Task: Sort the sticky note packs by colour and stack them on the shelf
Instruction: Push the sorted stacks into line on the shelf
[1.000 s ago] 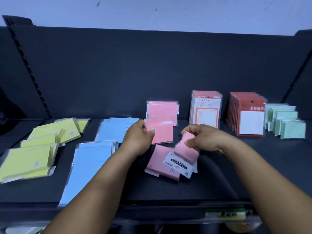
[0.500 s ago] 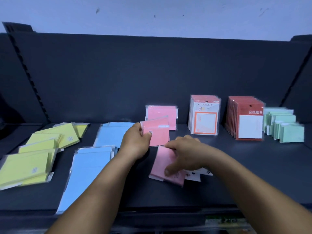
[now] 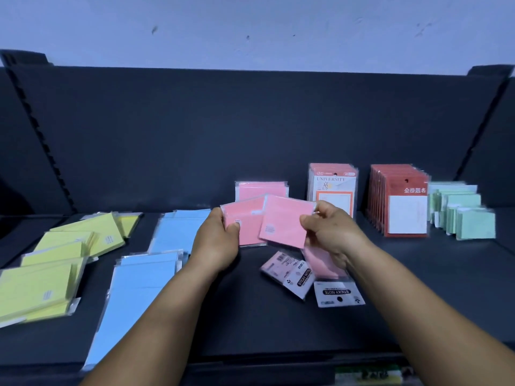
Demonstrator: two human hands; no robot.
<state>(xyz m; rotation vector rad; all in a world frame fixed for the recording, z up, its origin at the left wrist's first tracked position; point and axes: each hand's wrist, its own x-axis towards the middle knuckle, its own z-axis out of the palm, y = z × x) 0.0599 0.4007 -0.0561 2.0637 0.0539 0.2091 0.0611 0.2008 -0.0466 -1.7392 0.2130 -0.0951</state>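
Shelf: dark, matte, flat deck w/ matching back panel.
Blue packs: big glossy-wrapped rectangles, overlapping row, left-centre, lying flat.
Yellow packs: same film wrap, fanned loosely, far left.
Red-header packs: standing upright in a row, right; "UNIVERSITY" packs just beside, upright. Green packs: small, upright, far right.
Pink stack leans at back panel, centre.
Left hand: thumb and fingers clamped on pink pack, held above shelf.
Right hand: pinches second pink pack, overlapping the first; lower fingers seem to grip another pink pack.
Small labelled pack flat on shelf below hands.
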